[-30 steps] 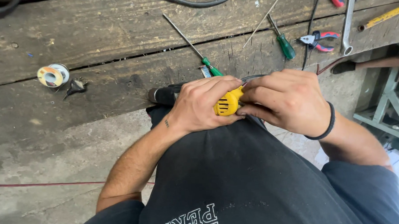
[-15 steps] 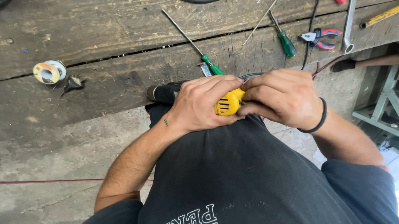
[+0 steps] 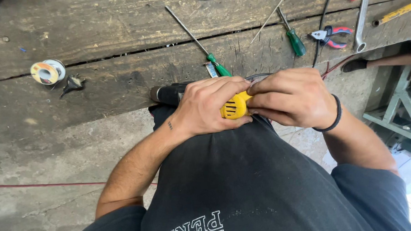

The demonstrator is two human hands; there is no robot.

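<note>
Left hand (image 3: 209,106) and right hand (image 3: 293,98) both clamped on yellow power tool (image 3: 235,106) at near bench edge (image 3: 100,101); green screwdriver (image 3: 222,70) just beyond.

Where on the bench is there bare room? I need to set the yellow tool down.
Bare planks lie left of the left hand, between the solder spool and the long screwdriver. The right end is crowded: green screwdriver, red pliers, wrench. Both hands cover the yellow tool, right hand.
</note>
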